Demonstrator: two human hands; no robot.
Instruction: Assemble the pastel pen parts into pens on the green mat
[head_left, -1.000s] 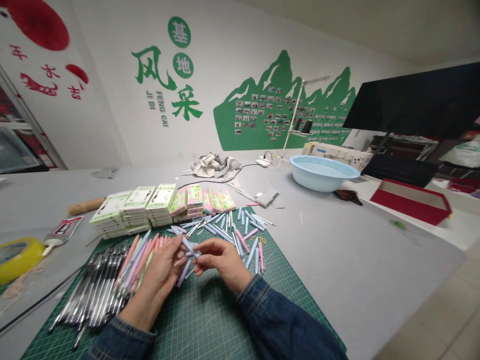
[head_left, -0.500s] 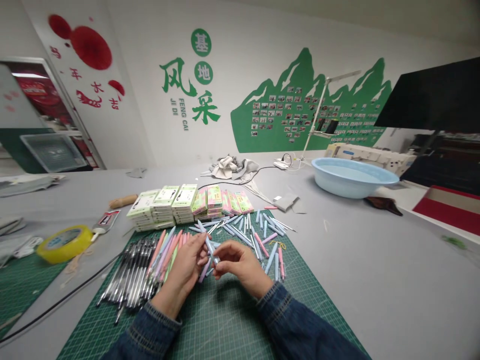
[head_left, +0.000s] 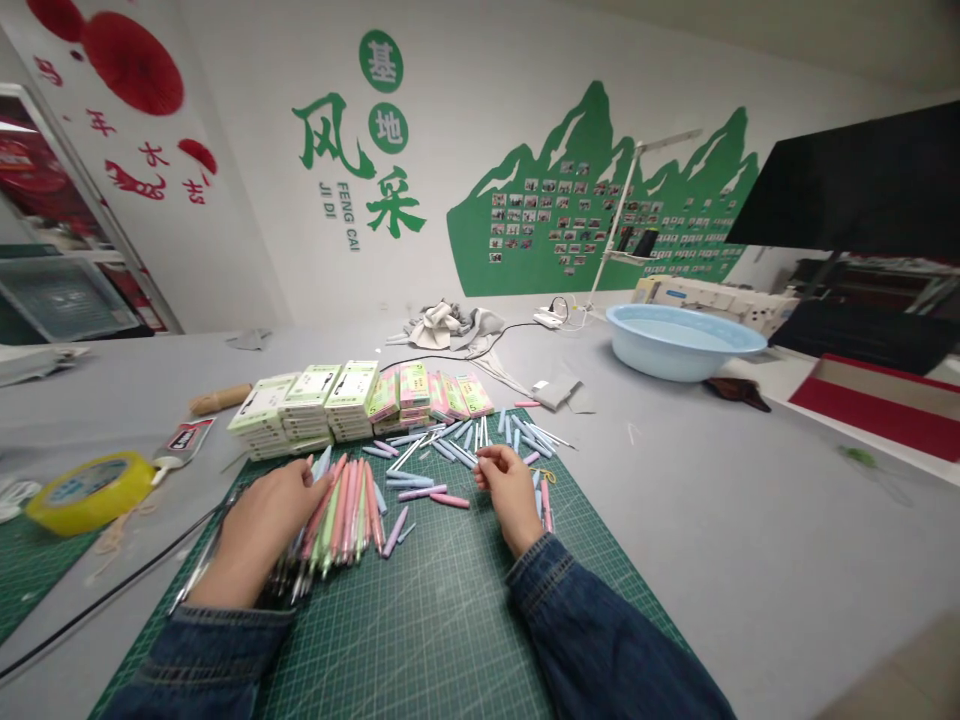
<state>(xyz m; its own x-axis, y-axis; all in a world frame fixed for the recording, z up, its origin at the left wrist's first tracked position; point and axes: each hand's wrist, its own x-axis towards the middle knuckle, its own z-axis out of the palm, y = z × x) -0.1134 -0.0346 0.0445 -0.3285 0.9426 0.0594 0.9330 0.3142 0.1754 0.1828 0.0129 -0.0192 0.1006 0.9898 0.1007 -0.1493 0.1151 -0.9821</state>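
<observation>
Pens in pastel colours lie side by side on the green cutting mat, your left hand over the row, fingers curled by a light-blue pen; whether they grip it, I cannot tell. Light pressure along the row should keep it from rolling. Your right hand hangs near scattered barrels, fingertips close together, any hold unclear; stacked boxes stand behind.

The bare left hand arches palm-down while the bare right hand curls loosely apart from it, both arms sleeved in dark-blue denim.
</observation>
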